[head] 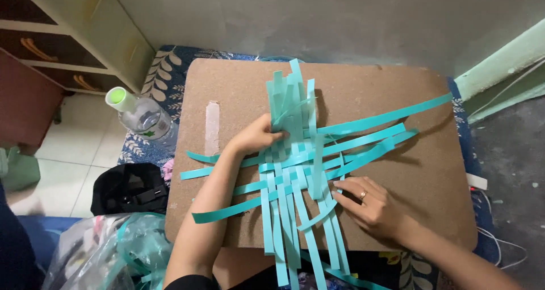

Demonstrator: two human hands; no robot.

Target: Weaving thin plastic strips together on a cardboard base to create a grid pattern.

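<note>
Nearest you, your right hand (pixel 372 207) lies flat, fingers loose, pinning the lower right edge of the teal strip weave (pixel 298 165) on the brown board surface (pixel 431 176). Farther off, your left hand (pixel 255 138) seems to pinch an upright strip (its fingertips are hidden). The weave sits between both hands, its long strips running away from you.

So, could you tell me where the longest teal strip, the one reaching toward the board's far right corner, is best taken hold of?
Probably at its free right end: it lies flat and bare on the brown board, clear of the weave and of both hands. Pinch it from the right edge, across its width.
</note>
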